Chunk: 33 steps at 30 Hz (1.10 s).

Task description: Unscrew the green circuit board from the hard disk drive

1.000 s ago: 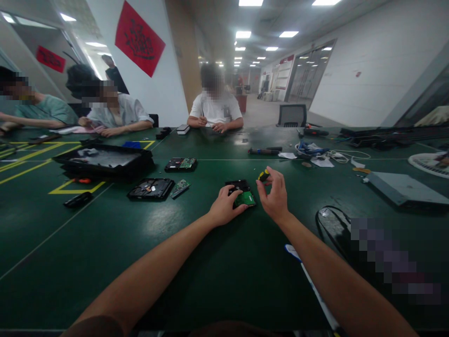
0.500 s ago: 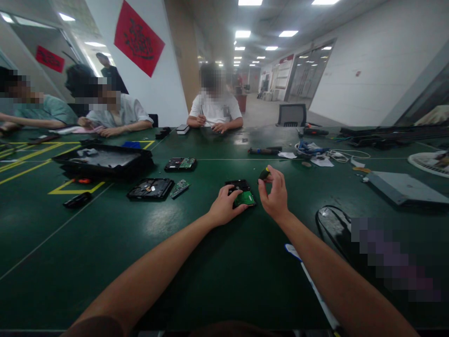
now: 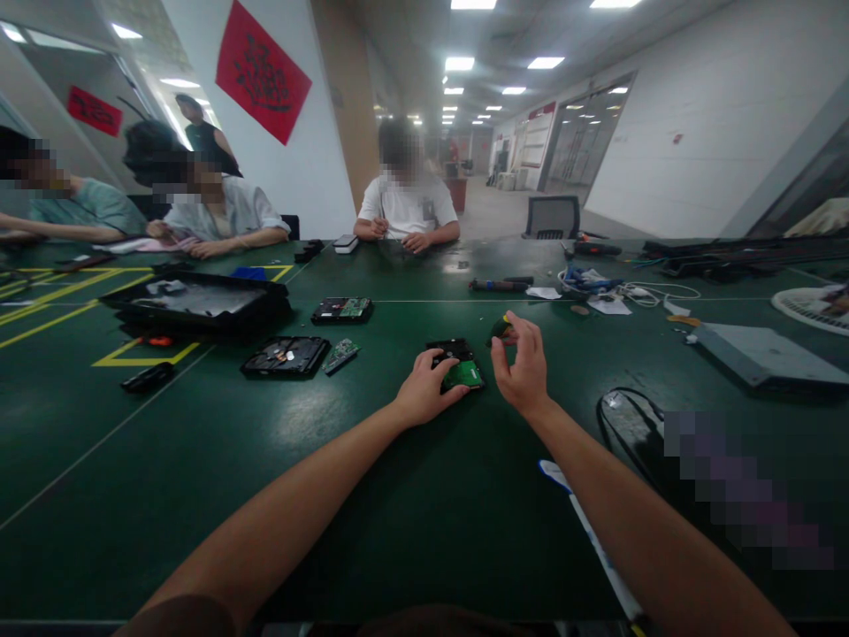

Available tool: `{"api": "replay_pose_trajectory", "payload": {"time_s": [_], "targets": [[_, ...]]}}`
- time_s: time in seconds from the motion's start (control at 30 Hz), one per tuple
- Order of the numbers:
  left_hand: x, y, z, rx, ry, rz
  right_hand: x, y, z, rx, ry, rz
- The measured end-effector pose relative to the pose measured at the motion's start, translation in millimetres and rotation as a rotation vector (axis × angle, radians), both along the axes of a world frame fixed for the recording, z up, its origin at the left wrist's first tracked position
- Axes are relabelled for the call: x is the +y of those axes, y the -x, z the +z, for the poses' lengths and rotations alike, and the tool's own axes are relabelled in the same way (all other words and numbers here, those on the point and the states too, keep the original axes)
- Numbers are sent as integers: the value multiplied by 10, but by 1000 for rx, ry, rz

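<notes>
Near the middle of the big dark green tabletop, a black, boxy, probably metal hard drive lay flat with its shiny green circuit board facing up. The bare left hand was spread fairly wide over it, fingers across its left part and thumb down along the near edge, so the drive was basically pinned to the table. The bare right hand was just to the right, thumb and fingers curled in a loose ring around a stubby dark green and yellow handle, which looked like a screwdriver's to me. Couldn't see any shaft or tip, so no clue whether it touched the drive.

Handling-wise, my take was that the drive would be stiff and kinda dense for its size, with no flex in the body, and a bit prone to skating around since the tabletop looked slick. The board seemed like the fragile bit: thin, and not something that'd like a thumb mashed into it. Safest hold, I figured, was by the two long side walls, fingertips off the green. As for the handle, I guessed light, hard and rounded, plastic maybe, best pinched around its fattest part.
</notes>
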<state>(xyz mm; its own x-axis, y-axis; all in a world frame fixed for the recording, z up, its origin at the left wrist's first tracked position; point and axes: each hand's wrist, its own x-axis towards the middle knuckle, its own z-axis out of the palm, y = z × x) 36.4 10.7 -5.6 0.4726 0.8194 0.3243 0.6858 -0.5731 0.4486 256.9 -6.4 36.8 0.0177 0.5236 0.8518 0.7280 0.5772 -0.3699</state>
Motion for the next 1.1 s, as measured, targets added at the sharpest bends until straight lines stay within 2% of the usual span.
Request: {"api": "replay_pose_trajectory", "payload": {"time_s": [0.27,0.43,0.63,0.87,1.1], "targets": [[16,-4,-28,-15,11,3,-52,-30,316,-46,34,-45],[12,-4,-17,-7,8,-3,-12,-81,499,-88,106,-56],[-5,4,26,-4,18,-13,53,-189,634,-83,237,-83],[-13,11,44,-11,32,-14,65,-248,834,-148,353,-47],[-13,6,36,-12,30,-12,153,-143,1051,-274,422,14]]}}
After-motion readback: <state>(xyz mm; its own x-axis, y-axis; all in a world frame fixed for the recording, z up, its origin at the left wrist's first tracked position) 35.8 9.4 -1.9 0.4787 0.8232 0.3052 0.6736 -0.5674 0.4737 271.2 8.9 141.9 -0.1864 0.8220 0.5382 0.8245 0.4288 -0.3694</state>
